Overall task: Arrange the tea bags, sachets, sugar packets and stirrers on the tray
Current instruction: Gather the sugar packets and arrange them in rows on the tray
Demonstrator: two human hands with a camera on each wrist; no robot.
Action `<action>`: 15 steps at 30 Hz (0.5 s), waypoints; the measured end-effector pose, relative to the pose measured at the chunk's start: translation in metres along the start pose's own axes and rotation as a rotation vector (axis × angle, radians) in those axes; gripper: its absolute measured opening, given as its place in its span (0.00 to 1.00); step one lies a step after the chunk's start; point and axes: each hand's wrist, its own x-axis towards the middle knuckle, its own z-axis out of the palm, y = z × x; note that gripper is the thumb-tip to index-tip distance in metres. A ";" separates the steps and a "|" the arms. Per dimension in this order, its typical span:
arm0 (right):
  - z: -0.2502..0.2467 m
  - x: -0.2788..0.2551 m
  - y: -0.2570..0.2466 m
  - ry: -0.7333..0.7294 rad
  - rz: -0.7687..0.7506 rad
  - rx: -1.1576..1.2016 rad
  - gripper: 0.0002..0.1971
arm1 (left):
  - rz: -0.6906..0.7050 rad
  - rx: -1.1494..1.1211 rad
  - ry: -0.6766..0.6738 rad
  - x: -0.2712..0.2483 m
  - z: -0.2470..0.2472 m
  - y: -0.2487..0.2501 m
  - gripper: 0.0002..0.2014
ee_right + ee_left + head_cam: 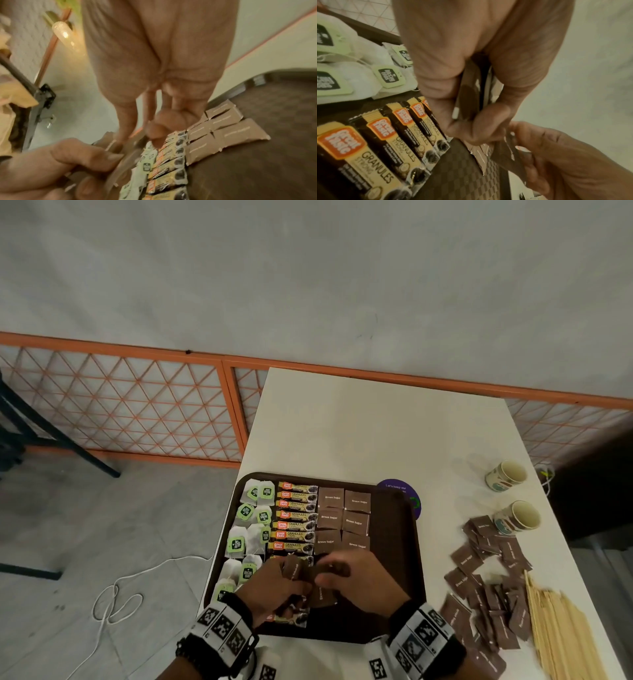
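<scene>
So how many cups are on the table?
2. One cup lies on its side near the table's right edge, farther back. The other cup lies nearer, beside the loose brown sugar packets. None seems hidden.

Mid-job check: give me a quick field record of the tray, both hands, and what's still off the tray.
tray: dark brown plastic tray, right part bare
on tray: white tea bags with green tags; coffee granule sachets; brown sugar packets laid out
left hand: holds a stack of brown packets
right hand: pinches one packet
off tray: loose brown packets, wooden stirrers, two cups
</scene>
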 end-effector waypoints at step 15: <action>0.017 0.007 0.046 0.218 0.446 0.399 0.01 | 0.029 0.086 0.186 0.010 -0.011 -0.010 0.02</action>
